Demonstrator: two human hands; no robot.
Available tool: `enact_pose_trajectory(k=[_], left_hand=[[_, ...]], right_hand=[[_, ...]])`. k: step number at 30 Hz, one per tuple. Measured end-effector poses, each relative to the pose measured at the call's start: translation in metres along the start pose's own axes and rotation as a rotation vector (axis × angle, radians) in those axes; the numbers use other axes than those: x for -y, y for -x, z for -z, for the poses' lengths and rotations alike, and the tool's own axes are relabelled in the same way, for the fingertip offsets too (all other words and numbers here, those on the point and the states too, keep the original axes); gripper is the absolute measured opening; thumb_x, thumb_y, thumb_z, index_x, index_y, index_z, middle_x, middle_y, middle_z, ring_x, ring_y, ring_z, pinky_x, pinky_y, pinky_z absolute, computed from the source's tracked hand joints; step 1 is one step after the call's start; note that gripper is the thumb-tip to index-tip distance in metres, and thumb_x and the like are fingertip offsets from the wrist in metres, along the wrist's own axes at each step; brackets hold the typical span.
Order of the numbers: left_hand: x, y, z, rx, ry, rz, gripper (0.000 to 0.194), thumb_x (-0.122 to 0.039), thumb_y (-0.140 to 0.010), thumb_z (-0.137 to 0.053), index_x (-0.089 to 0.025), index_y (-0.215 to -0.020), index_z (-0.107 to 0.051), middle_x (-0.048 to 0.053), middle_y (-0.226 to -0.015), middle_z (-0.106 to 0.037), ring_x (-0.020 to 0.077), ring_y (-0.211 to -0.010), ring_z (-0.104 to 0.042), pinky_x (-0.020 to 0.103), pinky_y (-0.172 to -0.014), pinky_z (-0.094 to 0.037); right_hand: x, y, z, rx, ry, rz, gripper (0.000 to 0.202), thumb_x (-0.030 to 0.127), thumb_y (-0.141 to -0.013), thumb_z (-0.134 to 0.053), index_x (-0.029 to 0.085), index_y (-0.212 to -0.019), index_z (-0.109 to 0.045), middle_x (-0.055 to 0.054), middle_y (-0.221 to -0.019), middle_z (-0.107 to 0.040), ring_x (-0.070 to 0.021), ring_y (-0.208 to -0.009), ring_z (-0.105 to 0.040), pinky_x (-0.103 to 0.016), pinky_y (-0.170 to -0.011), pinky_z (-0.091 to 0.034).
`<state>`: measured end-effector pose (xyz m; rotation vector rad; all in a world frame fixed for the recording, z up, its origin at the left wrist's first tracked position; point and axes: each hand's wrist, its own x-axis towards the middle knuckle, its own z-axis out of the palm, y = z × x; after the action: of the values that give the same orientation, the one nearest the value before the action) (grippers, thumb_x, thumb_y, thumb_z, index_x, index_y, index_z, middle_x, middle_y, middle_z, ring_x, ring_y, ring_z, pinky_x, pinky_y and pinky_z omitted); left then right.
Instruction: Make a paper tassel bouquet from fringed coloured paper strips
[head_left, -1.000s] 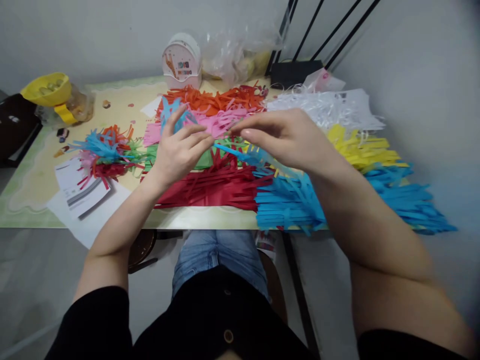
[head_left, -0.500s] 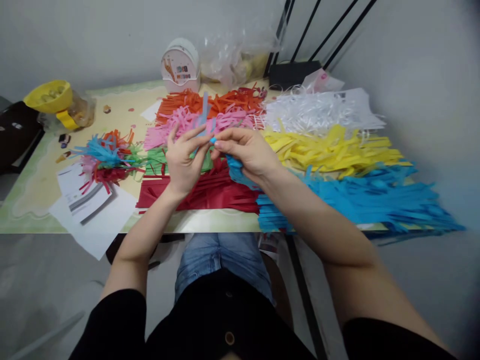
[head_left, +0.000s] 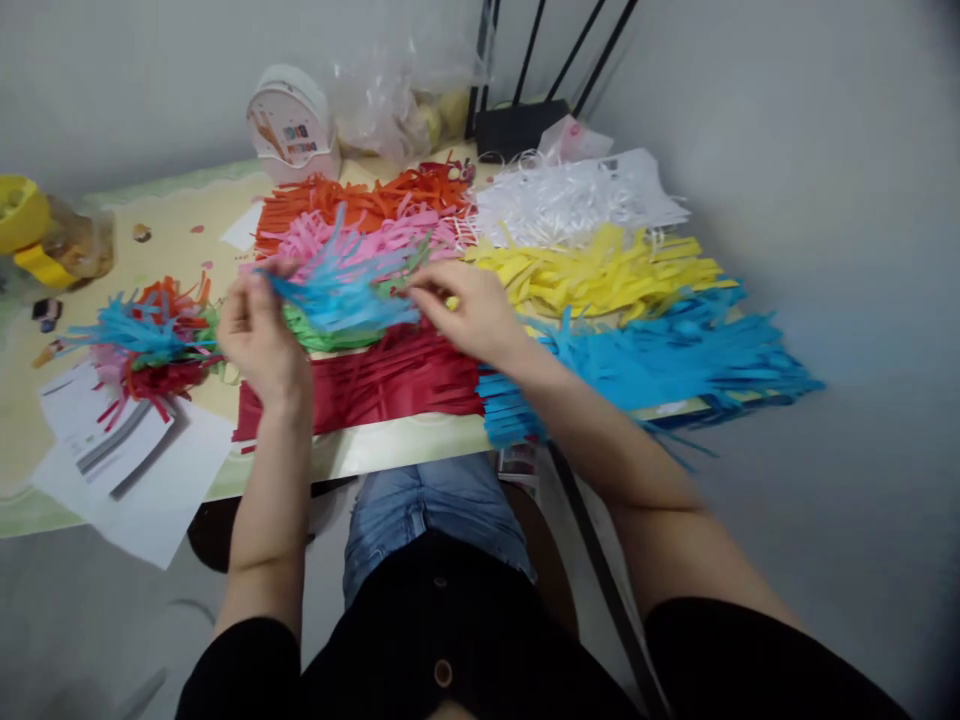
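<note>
My left hand (head_left: 266,325) is closed on one end of a blue fringed paper tassel (head_left: 345,285), whose loose strips fan out to the right. Close to the strip ends, my right hand (head_left: 476,305) has its fingers pinched together; whether anything is between them I cannot make out. Beneath the tassel lie pink fringe (head_left: 367,235), green fringe (head_left: 337,338) and dark red fringed paper (head_left: 397,375). To the right of my right hand are yellow fringe (head_left: 615,270) and a wide heap of blue fringe (head_left: 645,360).
Finished-looking tassels in several colours (head_left: 150,330) lie at the left, above white papers (head_left: 150,480). Orange fringe (head_left: 352,200) and white strips (head_left: 577,200) lie farther back. Behind stand a pink-and-white tub (head_left: 292,130), a clear plastic bag (head_left: 397,120) and a black rack (head_left: 521,130).
My hands have drawn apart, the left one moving left with the blue tassel. Its strips now spread between the hands instead of hanging bunched under my right hand. The view has shifted right.
</note>
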<state>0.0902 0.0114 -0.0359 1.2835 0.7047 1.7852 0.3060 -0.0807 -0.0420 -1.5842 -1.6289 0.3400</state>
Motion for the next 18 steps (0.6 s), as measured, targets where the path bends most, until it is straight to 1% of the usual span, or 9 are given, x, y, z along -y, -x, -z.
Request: enact_pose_trajectory(k=[1, 2, 3, 5, 7, 9, 11, 14, 18], left_hand=[[-0.003, -0.007, 0.008, -0.033, 0.076, -0.038, 0.028, -0.043, -0.086, -0.088, -0.022, -0.084, -0.07, -0.006, -0.086, -0.079, 0.0144, -0.088, -0.077, 0.038, -0.09, -0.055], [-0.006, -0.013, 0.015, -0.04, 0.134, -0.045, 0.024, -0.036, -0.083, -0.09, -0.022, -0.083, -0.07, -0.007, -0.083, -0.078, 0.0124, -0.083, -0.076, 0.036, -0.086, -0.054], [-0.01, -0.018, 0.021, -0.055, 0.169, -0.043, 0.021, -0.032, -0.082, -0.089, -0.022, -0.082, -0.071, -0.008, -0.081, -0.077, 0.0106, -0.08, -0.074, 0.034, -0.083, -0.053], [-0.015, -0.021, 0.027, -0.071, 0.148, -0.029, 0.014, -0.03, -0.084, -0.087, -0.023, -0.08, -0.075, -0.008, -0.077, -0.075, 0.0083, -0.074, -0.07, 0.031, -0.078, -0.053], [-0.017, -0.016, 0.024, -0.039, 0.054, 0.01, 0.01, -0.032, -0.088, -0.084, -0.025, -0.083, -0.079, -0.007, -0.075, -0.075, 0.0082, -0.071, -0.066, 0.032, -0.079, -0.053], [-0.014, -0.006, 0.016, 0.015, -0.023, 0.068, 0.011, -0.036, -0.087, -0.086, -0.026, -0.085, -0.081, -0.006, -0.074, -0.075, 0.0093, -0.07, -0.066, 0.034, -0.079, -0.053], [-0.01, 0.005, 0.007, 0.076, -0.048, 0.141, 0.019, -0.041, -0.079, -0.092, -0.025, -0.084, -0.082, -0.005, -0.073, -0.076, 0.0106, -0.068, -0.066, 0.033, -0.075, -0.054], [-0.002, 0.019, -0.004, 0.15, -0.052, 0.241, 0.028, -0.042, -0.073, -0.097, -0.023, -0.082, -0.08, -0.004, -0.07, -0.076, 0.0112, -0.065, -0.069, 0.028, -0.066, -0.055], [0.002, 0.029, -0.006, 0.257, -0.092, 0.339, 0.033, -0.046, -0.074, -0.096, -0.02, -0.085, -0.078, -0.001, -0.072, -0.077, 0.0132, -0.069, -0.073, 0.025, -0.069, -0.057]], right_hand=[[-0.021, 0.006, 0.016, 0.049, 0.141, -0.116, 0.029, 0.03, -0.102, -0.057, 0.018, -0.111, -0.082, -0.01, -0.112, -0.083, -0.0245, -0.1, -0.075, -0.035, -0.096, -0.056], [-0.042, 0.012, 0.032, 0.131, 0.317, -0.244, 0.029, 0.027, -0.1, -0.058, 0.016, -0.11, -0.083, -0.012, -0.109, -0.083, -0.0258, -0.098, -0.076, -0.035, -0.093, -0.056], [-0.062, 0.018, 0.046, 0.208, 0.493, -0.349, 0.03, 0.023, -0.098, -0.057, 0.015, -0.109, -0.084, -0.013, -0.11, -0.084, -0.0274, -0.099, -0.076, -0.036, -0.092, -0.055], [-0.096, 0.028, 0.066, 0.254, 0.603, -0.444, 0.031, 0.014, -0.092, -0.058, 0.013, -0.106, -0.086, -0.016, -0.111, -0.084, -0.0312, -0.102, -0.076, -0.037, -0.092, -0.054], [-0.115, 0.034, 0.073, 0.285, 0.633, -0.469, 0.034, 0.011, -0.091, -0.058, 0.011, -0.112, -0.085, -0.018, -0.115, -0.083, -0.0326, -0.108, -0.076, -0.036, -0.093, -0.053], [-0.121, 0.035, 0.069, 0.316, 0.647, -0.472, 0.037, 0.013, -0.094, -0.058, 0.009, -0.121, -0.082, -0.02, -0.121, -0.081, -0.0328, -0.114, -0.075, -0.035, -0.094, -0.052], [-0.12, 0.034, 0.061, 0.336, 0.66, -0.475, 0.037, 0.014, -0.097, -0.055, 0.007, -0.123, -0.08, -0.024, -0.123, -0.08, -0.0339, -0.116, -0.075, -0.035, -0.095, -0.051], [-0.121, 0.032, 0.052, 0.345, 0.682, -0.484, 0.035, 0.013, -0.097, -0.053, 0.004, -0.117, -0.08, -0.027, -0.12, -0.079, -0.0346, -0.113, -0.074, -0.035, -0.092, -0.05], [-0.129, 0.035, 0.056, 0.319, 0.699, -0.479, 0.024, 0.013, -0.095, -0.057, 0.006, -0.101, -0.079, -0.029, -0.11, -0.08, -0.0346, -0.104, -0.075, -0.035, -0.088, -0.05]])
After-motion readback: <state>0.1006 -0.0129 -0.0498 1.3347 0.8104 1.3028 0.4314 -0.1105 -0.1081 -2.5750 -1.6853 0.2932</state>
